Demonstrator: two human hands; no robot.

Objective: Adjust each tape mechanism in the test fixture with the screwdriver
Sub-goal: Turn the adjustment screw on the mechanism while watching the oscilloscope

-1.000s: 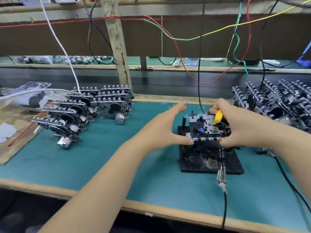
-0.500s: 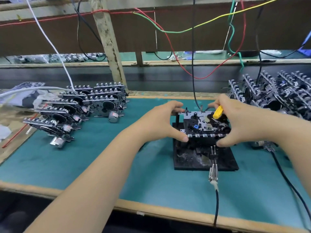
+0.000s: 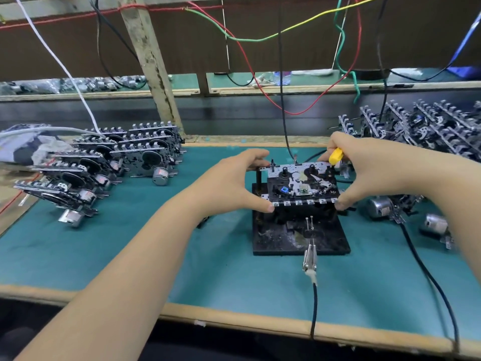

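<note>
A tape mechanism (image 3: 299,185) sits on top of the black test fixture (image 3: 276,241) in the middle of the green mat. My left hand (image 3: 234,183) grips its left end, thumb at the near corner and fingers over the far corner. My right hand (image 3: 364,168) grips the right end the same way, and a yellow screwdriver handle (image 3: 335,155) sticks out between its fingers. The screwdriver's blade is hidden by the hand.
Rows of tape mechanisms (image 3: 104,165) stand at the left of the mat, and a dense pile (image 3: 426,126) lies at the right. A metal clip on a black cable (image 3: 309,259) rests at the fixture's front edge. Loose motors (image 3: 380,208) lie right of the fixture. Coloured wires hang above.
My left hand has closed in from spread fingers onto the mechanism's left end. Both hands now hold the mechanism on the fixture; the camera has shifted slightly.
</note>
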